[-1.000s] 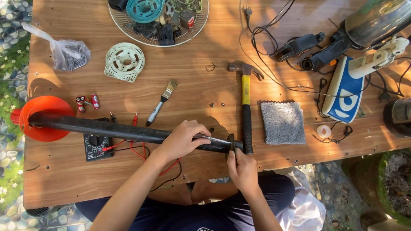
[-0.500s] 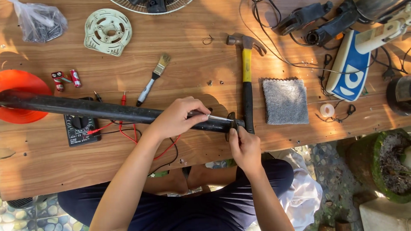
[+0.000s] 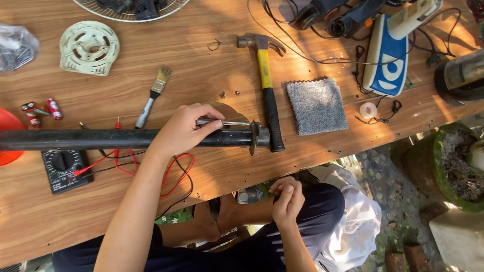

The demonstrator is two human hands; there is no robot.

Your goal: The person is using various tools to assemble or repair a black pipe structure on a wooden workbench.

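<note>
A long black tube lies across the wooden table, with a metal flange at its right end. My left hand rests on the tube and pinches a thin metal screwdriver whose tip points at the flange. My right hand is below the table's front edge, over my lap, with its fingers pinched together. Whether it holds anything small is hidden.
A yellow-handled hammer lies just right of the flange, beside a grey cloth. A black multimeter with red leads sits under the tube. Also here: a paintbrush, batteries, a pale round cover and tangled cables.
My right hand has left the tube's flange end and dropped below the table edge to my lap. My left hand stays on the tube with the screwdriver.
</note>
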